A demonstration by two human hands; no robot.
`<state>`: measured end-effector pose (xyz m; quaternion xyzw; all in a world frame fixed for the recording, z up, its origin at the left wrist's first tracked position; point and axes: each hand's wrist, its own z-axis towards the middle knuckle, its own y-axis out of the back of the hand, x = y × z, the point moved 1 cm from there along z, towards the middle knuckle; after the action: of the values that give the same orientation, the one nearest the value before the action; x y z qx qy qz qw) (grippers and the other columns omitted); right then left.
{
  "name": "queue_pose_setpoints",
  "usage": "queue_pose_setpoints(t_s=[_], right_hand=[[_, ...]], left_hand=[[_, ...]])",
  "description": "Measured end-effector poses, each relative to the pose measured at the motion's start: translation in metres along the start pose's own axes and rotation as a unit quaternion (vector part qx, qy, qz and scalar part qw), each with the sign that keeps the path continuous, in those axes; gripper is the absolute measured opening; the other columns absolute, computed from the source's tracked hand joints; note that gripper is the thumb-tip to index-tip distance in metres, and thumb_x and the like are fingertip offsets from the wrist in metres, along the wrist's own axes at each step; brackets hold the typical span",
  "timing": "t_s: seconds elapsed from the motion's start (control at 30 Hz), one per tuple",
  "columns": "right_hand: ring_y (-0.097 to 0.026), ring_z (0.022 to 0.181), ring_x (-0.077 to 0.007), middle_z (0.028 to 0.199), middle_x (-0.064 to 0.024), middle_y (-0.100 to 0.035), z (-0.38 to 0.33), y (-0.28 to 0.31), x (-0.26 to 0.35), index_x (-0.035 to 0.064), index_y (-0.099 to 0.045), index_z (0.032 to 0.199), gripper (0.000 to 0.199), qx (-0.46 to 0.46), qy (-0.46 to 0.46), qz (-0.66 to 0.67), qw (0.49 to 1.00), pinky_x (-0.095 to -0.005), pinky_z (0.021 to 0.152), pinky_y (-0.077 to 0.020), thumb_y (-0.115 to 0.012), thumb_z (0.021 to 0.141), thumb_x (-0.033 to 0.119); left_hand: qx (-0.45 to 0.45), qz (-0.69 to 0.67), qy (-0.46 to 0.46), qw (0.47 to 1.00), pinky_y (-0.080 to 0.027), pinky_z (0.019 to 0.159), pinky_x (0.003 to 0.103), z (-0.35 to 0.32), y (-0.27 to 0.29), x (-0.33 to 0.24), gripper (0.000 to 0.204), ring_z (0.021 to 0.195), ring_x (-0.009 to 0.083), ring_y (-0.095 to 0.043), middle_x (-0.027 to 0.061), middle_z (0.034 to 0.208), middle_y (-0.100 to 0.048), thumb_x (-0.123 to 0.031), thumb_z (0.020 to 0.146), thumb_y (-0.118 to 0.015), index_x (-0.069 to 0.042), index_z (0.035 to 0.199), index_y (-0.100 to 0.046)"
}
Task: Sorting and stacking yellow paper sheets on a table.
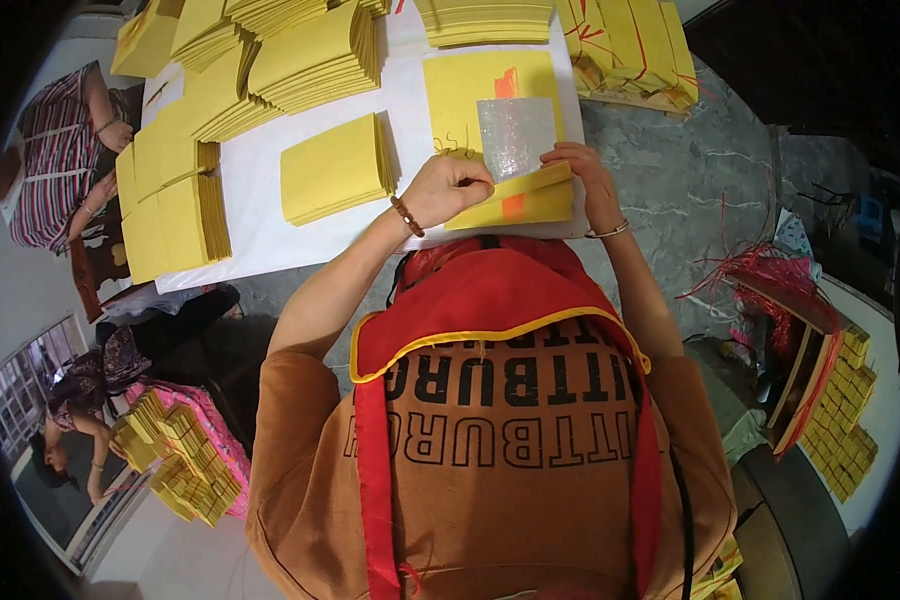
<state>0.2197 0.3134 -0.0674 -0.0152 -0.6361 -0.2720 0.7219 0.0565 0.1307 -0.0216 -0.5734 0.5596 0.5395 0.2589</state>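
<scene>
In front of me lies a yellow paper sheet with an orange-red patch and a silvery square on its middle. Its near edge is turned up into a narrow flap. My left hand, with a beaded bracelet at the wrist, is closed in a pinch on the flap's left end. At the flap's right end, my right hand grips the paper with bent fingers; its thumb is hidden. Left of my left hand rests a small stack of folded yellow paper.
Several yellow paper stacks fill the white table's far left. Tied yellow bundles stand beyond its right side. A person in stripes is at the left edge; another person handles yellow bundles. Red strings hang at right.
</scene>
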Motion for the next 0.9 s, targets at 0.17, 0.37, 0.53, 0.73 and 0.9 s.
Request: queue_pose_setpoints(t_s=[0.17, 0.37, 0.53, 0.73, 0.9], right_hand=[[-0.045, 0.115, -0.0251, 0.107, -0.0094, -0.062, -0.001, 0.0, -0.004, 0.0006, -0.063, 0.095, 0.051, -0.008, -0.05, 0.042, 0.998, -0.0352, 0.1, -0.0323, -0.023, 0.095, 0.032], [-0.048, 0.11, -0.0242, 0.102, -0.007, -0.062, 0.002, -0.001, 0.009, 0.0049, -0.064, 0.097, 0.021, 0.023, 0.026, -0.107, 0.994, -0.0352, 0.094, -0.0372, -0.061, 0.08, 0.017], [-0.048, 0.111, -0.0243, 0.104, -0.0031, -0.061, 0.001, -0.001, 0.004, 0.0069, -0.063, 0.093, 0.016, 0.001, -0.022, -0.003, 1.0, -0.0356, 0.095, -0.0376, -0.063, 0.077, 0.007], [-0.048, 0.112, -0.0259, 0.105, -0.006, -0.061, 0.003, 0.005, 0.002, 0.0067, -0.064, 0.095, 0.02, 0.008, 0.015, 0.021, 1.0, -0.0347, 0.092, -0.0382, -0.067, 0.076, 0.012], [-0.049, 0.113, -0.0266, 0.112, -0.0072, -0.059, 0.001, 0.006, 0.045, 0.0108, -0.062, 0.102, 0.027, -0.039, 0.114, -0.22, 0.968, -0.0387, 0.094, -0.0356, -0.067, 0.075, 0.016]], left_hand=[[0.016, -0.009, 0.008, 1.0, -0.042, 0.054, 0.026, 0.002, 0.001, -0.001, 0.016, 0.056, 0.0098, -0.052, 0.0049, 0.061, -0.058, -0.014, 0.076, -0.059, 0.0, 0.079, -0.065], [0.007, -0.025, 0.036, 0.999, -0.044, 0.06, 0.026, -0.001, 0.008, -0.006, 0.018, 0.064, 0.0128, -0.055, 0.0082, 0.071, -0.061, -0.018, 0.079, -0.06, 0.0, 0.083, -0.066], [0.0, 0.2, -0.223, 0.954, -0.04, 0.091, 0.037, -0.021, 0.024, -0.016, 0.045, 0.109, 0.029, -0.049, 0.0128, 0.115, -0.056, -0.03, 0.076, -0.069, -0.004, 0.112, -0.058], [-0.103, 0.4, -0.223, 0.883, -0.038, 0.096, 0.038, -0.017, 0.016, 0.01, 0.058, 0.12, 0.0305, -0.042, 0.0118, 0.128, -0.049, -0.009, 0.068, -0.064, -0.01, 0.124, -0.052], [-0.13, 0.41, -0.275, 0.86, -0.041, 0.091, 0.038, -0.037, 0.013, -0.008, 0.048, 0.115, 0.0293, -0.047, 0.0119, 0.123, -0.053, -0.005, 0.073, -0.057, -0.011, 0.12, -0.056]])
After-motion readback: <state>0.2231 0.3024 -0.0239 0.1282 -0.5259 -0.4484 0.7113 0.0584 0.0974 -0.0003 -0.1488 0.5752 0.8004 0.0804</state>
